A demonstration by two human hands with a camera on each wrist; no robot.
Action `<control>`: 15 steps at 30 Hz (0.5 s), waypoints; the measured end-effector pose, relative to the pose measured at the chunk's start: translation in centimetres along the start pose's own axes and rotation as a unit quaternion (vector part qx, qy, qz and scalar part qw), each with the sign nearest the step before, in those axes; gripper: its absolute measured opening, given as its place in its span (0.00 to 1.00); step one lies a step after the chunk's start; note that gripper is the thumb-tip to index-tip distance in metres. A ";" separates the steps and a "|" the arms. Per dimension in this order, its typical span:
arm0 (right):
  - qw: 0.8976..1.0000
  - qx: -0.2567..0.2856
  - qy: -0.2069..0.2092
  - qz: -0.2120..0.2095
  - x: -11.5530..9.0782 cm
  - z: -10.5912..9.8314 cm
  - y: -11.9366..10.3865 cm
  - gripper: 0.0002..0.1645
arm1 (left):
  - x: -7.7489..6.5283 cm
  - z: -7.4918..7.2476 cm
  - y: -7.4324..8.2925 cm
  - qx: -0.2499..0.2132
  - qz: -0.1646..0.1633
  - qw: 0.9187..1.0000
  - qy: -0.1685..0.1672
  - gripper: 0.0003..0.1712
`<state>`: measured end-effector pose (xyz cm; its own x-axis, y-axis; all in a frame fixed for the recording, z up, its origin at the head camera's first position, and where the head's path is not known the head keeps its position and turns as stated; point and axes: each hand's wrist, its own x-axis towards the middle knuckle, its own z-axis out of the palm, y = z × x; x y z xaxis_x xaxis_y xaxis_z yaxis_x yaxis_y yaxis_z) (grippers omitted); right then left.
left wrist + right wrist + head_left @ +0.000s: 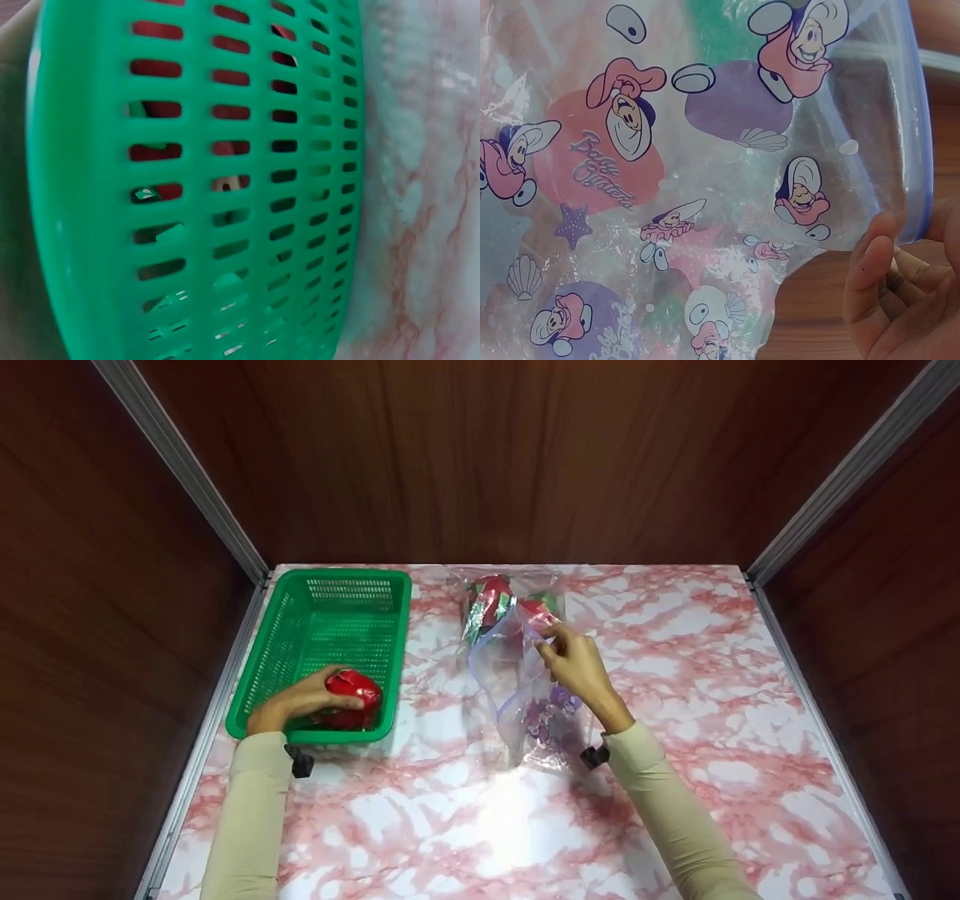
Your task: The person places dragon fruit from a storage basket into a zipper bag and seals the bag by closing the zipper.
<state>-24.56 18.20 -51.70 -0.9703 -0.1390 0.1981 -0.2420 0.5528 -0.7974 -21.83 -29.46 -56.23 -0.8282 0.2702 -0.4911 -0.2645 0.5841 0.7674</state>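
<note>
Inside the green basket [401, 660], my left hand [304, 699] grips a glossy red dragon fruit [358, 690] near the basket's front end. More red and green shows through the slots of the basket wall [195, 127] in the left wrist view; that hand's fingers are mostly hidden there. My right hand [576, 666] pinches the purple-edged mouth of a clear zip bag [499, 675], which gapes toward the left. Cartoon shells and starfish are printed on this zip bag [739, 112]. In the right wrist view, thumb and fingers [874, 262] meet at the bag's corner.
Behind the held bag lies another clear bag [469, 622] with red-and-green dragon fruits [493, 594] in it. Everything rests on a pink-and-white marbled table [675, 675]. Dark wood panels [495, 465] stand around the back and sides, with metal rails [187, 465] along the corners.
</note>
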 end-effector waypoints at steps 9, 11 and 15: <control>1.000 0.006 0.002 0.002 -0.1 -0.2 0.3 0.15 | 0.6 0.2 0.3 0.034 -0.001 0.999 0.016 0.63; 1.000 0.008 0.002 0.003 -0.1 -0.2 0.3 0.15 | 0.8 0.3 0.4 0.046 -0.003 0.999 0.022 0.65; 1.000 0.011 -0.004 0.002 -0.2 -0.4 0.3 0.15 | 1.0 0.4 0.6 0.061 -0.007 0.998 0.030 0.68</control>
<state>-24.48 18.72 -51.78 -0.9712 -0.1429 0.1906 -0.2378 0.5346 -0.8109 -22.60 -28.54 -56.42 -0.8541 0.2166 -0.4728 -0.2169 0.6779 0.7025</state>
